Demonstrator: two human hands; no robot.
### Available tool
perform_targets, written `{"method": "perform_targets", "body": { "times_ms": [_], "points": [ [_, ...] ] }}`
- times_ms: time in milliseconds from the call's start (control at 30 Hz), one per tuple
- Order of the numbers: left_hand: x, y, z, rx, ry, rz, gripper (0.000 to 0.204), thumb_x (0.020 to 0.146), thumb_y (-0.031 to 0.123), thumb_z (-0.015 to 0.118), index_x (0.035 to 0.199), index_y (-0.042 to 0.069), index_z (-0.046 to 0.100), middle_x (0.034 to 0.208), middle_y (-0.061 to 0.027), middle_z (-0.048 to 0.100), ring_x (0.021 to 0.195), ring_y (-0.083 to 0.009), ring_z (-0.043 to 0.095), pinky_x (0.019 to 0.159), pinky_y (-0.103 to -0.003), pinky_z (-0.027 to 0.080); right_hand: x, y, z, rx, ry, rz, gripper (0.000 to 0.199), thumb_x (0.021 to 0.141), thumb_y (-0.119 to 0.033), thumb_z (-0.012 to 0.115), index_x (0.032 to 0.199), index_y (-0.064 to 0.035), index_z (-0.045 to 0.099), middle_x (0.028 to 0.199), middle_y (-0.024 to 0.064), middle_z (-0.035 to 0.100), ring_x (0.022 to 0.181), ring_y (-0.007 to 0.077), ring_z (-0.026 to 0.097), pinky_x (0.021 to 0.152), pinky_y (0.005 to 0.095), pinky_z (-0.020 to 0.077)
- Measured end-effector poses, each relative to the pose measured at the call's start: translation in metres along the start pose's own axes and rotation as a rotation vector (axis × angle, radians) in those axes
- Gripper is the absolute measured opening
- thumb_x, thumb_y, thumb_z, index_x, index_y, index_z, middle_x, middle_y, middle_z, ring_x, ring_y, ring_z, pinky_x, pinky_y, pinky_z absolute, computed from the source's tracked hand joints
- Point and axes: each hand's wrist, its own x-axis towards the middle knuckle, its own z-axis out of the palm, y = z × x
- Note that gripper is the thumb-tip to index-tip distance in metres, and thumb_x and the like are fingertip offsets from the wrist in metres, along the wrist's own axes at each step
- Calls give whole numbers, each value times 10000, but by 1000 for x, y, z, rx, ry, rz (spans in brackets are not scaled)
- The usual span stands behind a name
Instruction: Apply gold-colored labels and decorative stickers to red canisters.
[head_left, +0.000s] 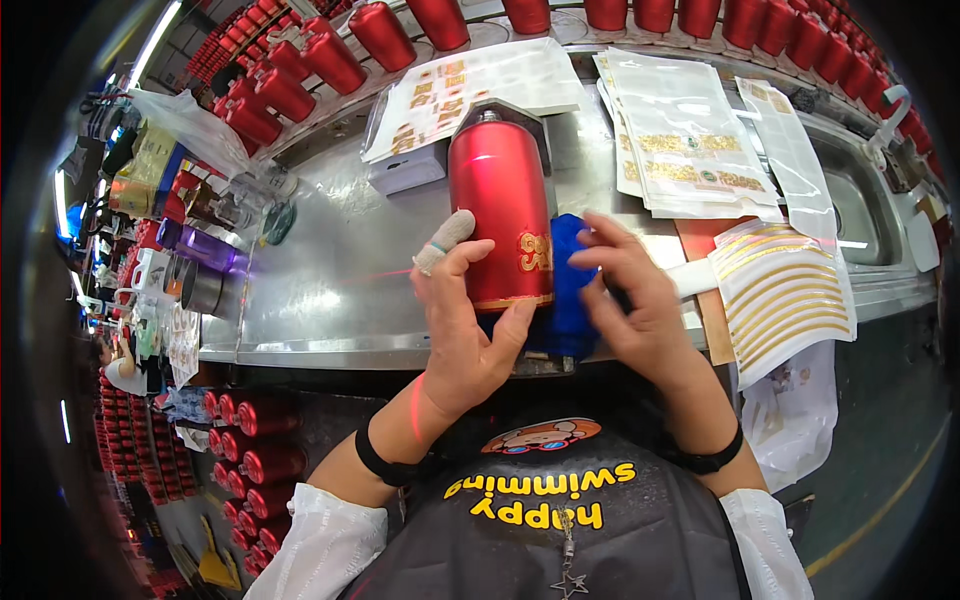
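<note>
A shiny red bottle (497, 200) lies in a dark holder (545, 140) on the metal bench, its neck pointing away from me. Gold lettering decorates its right side, and a gold band runs round the near end. My left hand (465, 325) grips the bottle's near left side, with the thumb at the gold band. One of its fingers wears a pale cloth finger cover (445, 240). To the right, my right hand (640, 310) is raised with bent fingers apart, partly blurred, beside a blue cloth (568, 290) that lies against the bottle. I see nothing in that hand.
Sheets of gold stickers (690, 150) lie at the right, near a strip sheet with gold bands (785, 290) and a sink (850, 190). A sticker sheet (480, 85) rests over a white box (408, 168). Red bottles (380, 35) line the back; a purple bottle (200, 245) is left.
</note>
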Motion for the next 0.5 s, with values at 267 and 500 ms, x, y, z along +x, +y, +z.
{"method": "perform_targets", "body": {
  "times_ms": [267,500],
  "points": [
    [-2,-3,1,-56,11,-21,463,862,205,652,1250,31,468,1373,-232,434,1263,-350,392,1080,-453,224,-22,-8,-17,593,-91,418,214,912,-107,592,1109,-27,570,929,28,620,877,72,570,788,233,476],
    [0,1,4,18,13,-4,468,844,196,656,1242,29,474,1381,-234,430,1267,-353,391,1077,-461,223,-19,1,-1,606,-124,393,215,910,-134,606,1096,-30,574,915,-23,584,815,31,515,735,198,433]
  ]
}}
